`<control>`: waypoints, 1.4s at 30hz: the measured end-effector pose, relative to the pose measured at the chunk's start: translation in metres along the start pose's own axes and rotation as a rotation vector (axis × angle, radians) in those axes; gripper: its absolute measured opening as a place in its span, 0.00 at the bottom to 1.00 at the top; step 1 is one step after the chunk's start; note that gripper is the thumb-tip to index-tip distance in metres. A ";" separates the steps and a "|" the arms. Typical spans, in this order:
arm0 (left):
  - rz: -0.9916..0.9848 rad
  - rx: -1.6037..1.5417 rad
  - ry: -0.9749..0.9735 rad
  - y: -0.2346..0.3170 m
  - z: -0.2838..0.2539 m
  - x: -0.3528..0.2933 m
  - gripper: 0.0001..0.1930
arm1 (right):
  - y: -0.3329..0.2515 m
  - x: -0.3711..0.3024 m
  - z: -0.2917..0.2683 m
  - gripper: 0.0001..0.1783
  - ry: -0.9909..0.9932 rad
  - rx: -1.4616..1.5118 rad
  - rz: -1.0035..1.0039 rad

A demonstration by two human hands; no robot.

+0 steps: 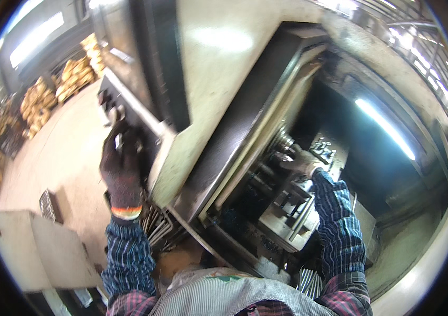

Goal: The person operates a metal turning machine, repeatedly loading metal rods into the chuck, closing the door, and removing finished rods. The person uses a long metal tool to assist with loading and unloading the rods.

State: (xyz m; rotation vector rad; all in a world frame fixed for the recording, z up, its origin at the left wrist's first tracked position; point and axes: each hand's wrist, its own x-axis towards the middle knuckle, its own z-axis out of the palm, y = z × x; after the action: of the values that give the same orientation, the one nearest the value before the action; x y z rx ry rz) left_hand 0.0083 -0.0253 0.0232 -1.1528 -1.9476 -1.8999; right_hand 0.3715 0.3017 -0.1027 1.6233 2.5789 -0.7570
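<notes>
My left hand (122, 168), in a dark glove with an orange and white cuff, reaches to a ledge (147, 139) below the machine's panel. Its fingers are closed around a small shiny metal part (119, 140), and another metal piece (116, 113) lies just beyond the fingertips. Inside the lathe, my right hand (303, 161) is at the round metal chuck (284, 143), its fingers bent toward it. What those fingers grip is too small and dim to make out. A tool block with bolts (323, 149) stands right beside that hand.
Below my right forearm is the metal slide (285, 224) with bars on it. A lit tube lamp (386, 129) hangs inside the enclosure. The sliding door edge (245, 126) stands between my arms. Metal rods (159, 225) are at lower left; filled sacks (38, 102) line the far floor.
</notes>
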 end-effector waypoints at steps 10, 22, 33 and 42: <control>0.297 0.166 0.063 0.003 -0.003 -0.034 0.15 | -0.030 -0.008 -0.001 0.61 0.056 -0.133 0.128; -0.196 -0.033 -0.289 0.023 -0.085 -0.098 0.19 | -0.039 -0.026 -0.004 0.56 0.328 -0.281 0.069; -0.709 -0.117 0.097 -0.011 -0.253 -0.231 0.18 | -0.074 -0.058 0.003 0.57 0.418 -0.312 -0.059; -0.716 -0.316 0.237 0.014 -0.333 -0.249 0.17 | -0.136 -0.135 0.022 0.41 0.935 0.041 -0.446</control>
State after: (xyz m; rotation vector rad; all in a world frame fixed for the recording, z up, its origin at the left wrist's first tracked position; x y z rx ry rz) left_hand 0.0622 -0.4280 -0.0660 -0.2335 -2.1423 -2.6105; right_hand 0.3133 0.1309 -0.0346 1.7003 3.6497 0.0235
